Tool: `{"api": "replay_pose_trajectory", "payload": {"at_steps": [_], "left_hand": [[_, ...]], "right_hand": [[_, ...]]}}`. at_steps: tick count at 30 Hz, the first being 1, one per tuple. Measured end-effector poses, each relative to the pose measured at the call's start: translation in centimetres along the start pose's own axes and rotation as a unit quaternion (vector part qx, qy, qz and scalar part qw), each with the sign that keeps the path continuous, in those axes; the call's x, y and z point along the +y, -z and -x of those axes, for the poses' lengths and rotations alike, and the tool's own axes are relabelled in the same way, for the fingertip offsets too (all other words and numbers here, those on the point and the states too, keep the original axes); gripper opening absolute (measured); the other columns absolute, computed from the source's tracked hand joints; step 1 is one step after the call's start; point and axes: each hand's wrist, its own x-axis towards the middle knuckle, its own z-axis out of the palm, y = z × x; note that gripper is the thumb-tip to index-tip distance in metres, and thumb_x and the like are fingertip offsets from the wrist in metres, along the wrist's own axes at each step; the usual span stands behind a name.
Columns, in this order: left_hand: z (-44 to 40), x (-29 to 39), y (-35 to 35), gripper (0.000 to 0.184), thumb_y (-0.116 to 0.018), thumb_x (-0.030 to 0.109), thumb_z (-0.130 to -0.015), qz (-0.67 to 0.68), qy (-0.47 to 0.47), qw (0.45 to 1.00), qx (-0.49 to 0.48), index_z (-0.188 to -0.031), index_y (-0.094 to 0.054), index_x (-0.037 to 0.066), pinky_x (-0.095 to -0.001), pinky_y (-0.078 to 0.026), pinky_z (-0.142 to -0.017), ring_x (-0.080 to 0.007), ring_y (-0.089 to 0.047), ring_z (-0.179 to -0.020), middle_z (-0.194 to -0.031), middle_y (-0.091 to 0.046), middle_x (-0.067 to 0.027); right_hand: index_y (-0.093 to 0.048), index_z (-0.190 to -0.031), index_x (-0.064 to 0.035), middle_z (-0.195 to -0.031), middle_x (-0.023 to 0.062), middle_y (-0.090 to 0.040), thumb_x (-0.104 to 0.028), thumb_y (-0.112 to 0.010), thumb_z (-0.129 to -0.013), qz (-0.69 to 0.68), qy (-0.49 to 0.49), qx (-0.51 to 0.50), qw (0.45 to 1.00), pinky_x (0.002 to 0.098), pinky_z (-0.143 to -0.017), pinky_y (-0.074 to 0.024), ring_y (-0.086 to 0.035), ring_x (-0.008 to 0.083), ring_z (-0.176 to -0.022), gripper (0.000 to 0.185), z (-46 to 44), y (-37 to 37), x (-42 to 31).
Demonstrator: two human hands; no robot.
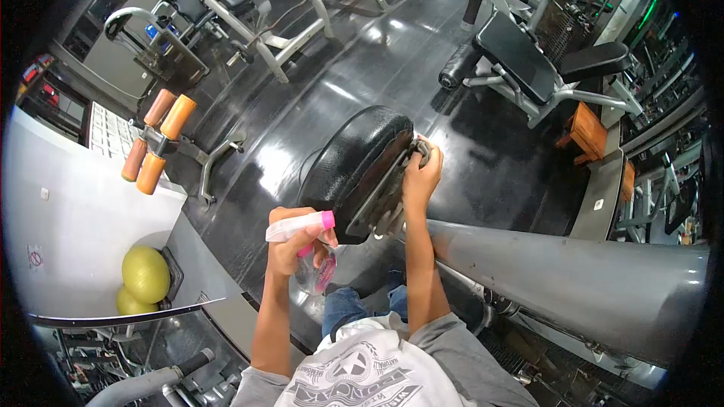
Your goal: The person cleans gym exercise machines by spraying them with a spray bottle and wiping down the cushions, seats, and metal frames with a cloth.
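Note:
My left hand is wrapped round the neck of a spray bottle with a white and pink head; its clear body hangs below my fingers. The nozzle points right, close to the lower end of a black padded seat. At the seat's right end, my right hand is closed on a grey-brown cloth, which hangs down along the seat's underside. Part of the cloth is bunched between the fingers.
A thick grey metal tube runs to the right of my right forearm. Beyond are a black bench, an orange wooden box, orange foam rollers and green balls. A mirror stands at the right.

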Motion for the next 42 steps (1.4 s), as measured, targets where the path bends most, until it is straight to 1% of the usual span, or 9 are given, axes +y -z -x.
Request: {"api": "replay_pose_trajectory", "payload": {"at_steps": [6,10,14,21,24,26,30,32,42], "left_hand": [[-0.2,0.0,0.1,0.033,-0.061,0.023,-0.085,0.013,-0.011,1.000,-0.021,-0.073,-0.064,-0.007,-0.0263,-0.045,-0.036,-0.0161,-0.056,-0.040,-0.067,-0.067,-0.0165],[-0.1,0.0,0.1,0.033,-0.060,0.024,-0.085,0.005,-0.006,1.000,-0.010,-0.073,-0.063,-0.007,-0.0267,-0.045,-0.037,-0.0161,-0.056,-0.039,-0.068,-0.067,-0.0166],[0.0,-0.1,-0.1,0.033,-0.061,0.024,-0.086,0.004,-0.016,1.000,0.004,-0.074,-0.063,-0.007,-0.0264,-0.045,-0.037,-0.0165,-0.056,-0.040,-0.069,-0.067,-0.0168],[0.2,-0.2,-0.3,0.035,-0.060,0.026,-0.087,0.002,-0.012,1.000,0.020,-0.075,-0.063,-0.007,-0.0263,-0.045,-0.038,-0.0161,-0.056,-0.041,-0.070,-0.066,-0.0164],[0.3,-0.3,-0.4,0.042,-0.061,0.036,-0.085,-0.026,-0.008,0.999,0.038,-0.075,-0.059,-0.005,-0.0266,-0.043,-0.032,-0.0180,-0.055,-0.038,-0.066,-0.065,-0.0180],[0.4,-0.4,-0.4,0.037,-0.060,0.028,-0.087,0.005,-0.017,1.000,0.026,-0.075,-0.062,-0.007,-0.0258,-0.045,-0.038,-0.0159,-0.056,-0.041,-0.069,-0.066,-0.0168],[0.6,-1.6,0.0,0.038,-0.061,0.029,-0.087,0.021,-0.033,0.999,0.022,-0.075,-0.061,-0.007,-0.0259,-0.045,-0.038,-0.0161,-0.056,-0.042,-0.070,-0.066,-0.0172],[0.8,-1.9,0.0,0.039,-0.061,0.030,-0.087,0.029,-0.034,0.998,0.035,-0.075,-0.061,-0.006,-0.0256,-0.045,-0.039,-0.0166,-0.058,-0.043,-0.070,-0.066,-0.0175],[0.9,-2.4,-0.2,0.040,-0.062,0.033,-0.089,0.032,-0.053,0.998,0.034,-0.078,-0.061,-0.006,-0.0252,-0.046,-0.040,-0.0169,-0.059,-0.045,-0.071,-0.066,-0.0174]], "right_hand": [[-0.058,-0.120,-0.0014,-0.115,0.0167,-0.049,0.000,-0.052,-0.088,0.007,-0.008,0.017,1.000,0.0422,-0.099,-0.0435,-0.054,0.0332,-0.112,0.033,4.6,0.4,-2.3],[-0.055,-0.118,0.0001,-0.116,0.0187,-0.047,0.011,-0.057,-0.078,-0.030,0.010,-0.076,0.997,0.0429,-0.103,-0.0394,-0.050,0.0358,-0.116,0.041,9.5,1.9,-3.8],[-0.052,-0.116,0.0021,-0.115,0.0202,-0.047,0.011,-0.055,-0.078,-0.045,0.049,-0.124,0.990,0.0430,-0.103,-0.0388,-0.050,0.0371,-0.115,0.039,11.8,2.5,-1.6],[-0.045,-0.117,0.0019,-0.114,0.0233,-0.045,0.007,-0.051,-0.084,0.018,-0.022,-0.054,0.998,0.0466,-0.097,-0.0406,-0.050,0.0410,-0.111,0.034,4.8,0.1,1.2],[-0.042,-0.118,0.0022,-0.115,0.0244,-0.044,0.005,-0.050,-0.085,0.043,-0.055,-0.063,0.996,0.0490,-0.095,-0.0410,-0.050,0.0437,-0.112,0.034,4.8,0.2,1.1],[-0.039,-0.120,0.0031,-0.118,0.0263,-0.042,0.004,-0.051,-0.085,0.071,-0.054,-0.112,0.990,0.0507,-0.095,-0.0410,-0.049,0.0462,-0.112,0.037,6.4,0.9,0.3],[-0.040,-0.118,0.0059,-0.114,0.0275,-0.043,0.002,-0.049,-0.082,0.013,-0.013,-0.152,0.988,0.0490,-0.100,-0.0359,-0.047,0.0448,-0.109,0.037,12.4,2.1,0.7],[-0.042,-0.117,0.0063,-0.112,0.0257,-0.044,0.005,-0.050,-0.081,0.005,-0.059,-0.206,0.977,0.0457,-0.099,-0.0379,-0.048,0.0426,-0.110,0.037,14.8,2.6,0.6],[-0.046,-0.113,0.0045,-0.113,0.0225,-0.046,0.006,-0.054,-0.082,-0.037,-0.067,-0.095,0.993,0.0455,-0.097,-0.0392,-0.050,0.0397,-0.109,0.032,8.5,1.2,-0.4]]}}
